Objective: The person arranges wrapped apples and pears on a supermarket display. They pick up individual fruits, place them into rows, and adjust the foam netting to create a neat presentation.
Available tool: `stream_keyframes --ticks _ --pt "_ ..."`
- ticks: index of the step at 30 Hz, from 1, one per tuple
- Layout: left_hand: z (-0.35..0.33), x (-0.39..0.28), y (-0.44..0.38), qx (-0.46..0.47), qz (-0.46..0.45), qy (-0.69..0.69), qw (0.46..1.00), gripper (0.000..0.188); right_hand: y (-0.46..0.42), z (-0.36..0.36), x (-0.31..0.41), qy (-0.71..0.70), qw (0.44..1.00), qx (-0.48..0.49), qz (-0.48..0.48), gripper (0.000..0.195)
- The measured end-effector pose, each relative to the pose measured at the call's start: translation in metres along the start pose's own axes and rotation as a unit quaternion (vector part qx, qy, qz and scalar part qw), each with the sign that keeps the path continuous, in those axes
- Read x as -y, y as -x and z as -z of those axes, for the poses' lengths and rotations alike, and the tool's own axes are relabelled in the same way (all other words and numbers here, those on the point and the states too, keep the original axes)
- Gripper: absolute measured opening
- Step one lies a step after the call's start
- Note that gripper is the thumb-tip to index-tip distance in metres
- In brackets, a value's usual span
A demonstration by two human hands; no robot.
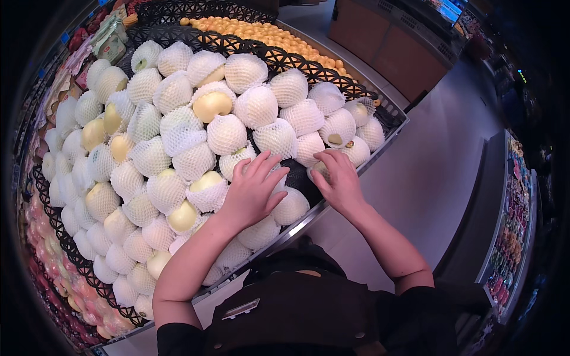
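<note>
Many round, pale yellow fruits in white foam nets lie piled on a sloping display. Over the lower right of the pile is my left hand (254, 189), its fingers spread above the netted fruits, with none seen in its grasp. My right hand (340, 182) is near the metal front edge, fingers bent over a netted fruit (319, 171) that it partly hides; whether it grips that fruit is not plain. Between the hands a dark patch of the display's liner (300, 178) shows. One fruit (213, 107) sits half out of its net farther up the pile.
Black plastic lattice dividers (249, 44) bound the pile. Small orange fruits (267, 38) lie beyond it, pinkish wrapped fruits (75, 285) at the lower left. A metal rail (307, 218) edges the display in front of me. A shelf of colourful packages (512, 222) stands at right.
</note>
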State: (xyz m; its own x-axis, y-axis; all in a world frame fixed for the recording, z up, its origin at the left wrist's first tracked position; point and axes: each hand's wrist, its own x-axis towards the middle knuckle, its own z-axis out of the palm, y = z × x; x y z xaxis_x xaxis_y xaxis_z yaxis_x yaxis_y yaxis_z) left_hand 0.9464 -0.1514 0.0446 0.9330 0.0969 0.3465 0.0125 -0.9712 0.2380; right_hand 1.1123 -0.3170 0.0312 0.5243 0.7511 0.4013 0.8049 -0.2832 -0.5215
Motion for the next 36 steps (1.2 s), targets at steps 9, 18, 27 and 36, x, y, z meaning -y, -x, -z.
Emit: stream_keyframes --ticks 9,18,27,36 --pt "-0.055 0.000 -0.081 0.076 -0.105 -0.162 0.978 0.058 0.031 -0.012 -0.037 0.060 0.998 0.020 -0.008 0.058" --pt "-0.072 0.011 -0.105 0.060 -0.166 -0.219 0.960 0.043 0.010 -0.012 -0.054 0.004 0.989 0.118 -0.091 0.104" --pt "-0.045 0.012 -0.082 0.110 -0.145 -0.159 0.970 0.048 0.009 0.001 -0.062 -0.052 0.970 0.219 -0.086 0.090" --pt "-0.067 0.012 -0.076 0.085 -0.060 -0.157 0.982 0.026 0.024 -0.023 -0.051 0.006 0.973 0.216 -0.078 0.095"
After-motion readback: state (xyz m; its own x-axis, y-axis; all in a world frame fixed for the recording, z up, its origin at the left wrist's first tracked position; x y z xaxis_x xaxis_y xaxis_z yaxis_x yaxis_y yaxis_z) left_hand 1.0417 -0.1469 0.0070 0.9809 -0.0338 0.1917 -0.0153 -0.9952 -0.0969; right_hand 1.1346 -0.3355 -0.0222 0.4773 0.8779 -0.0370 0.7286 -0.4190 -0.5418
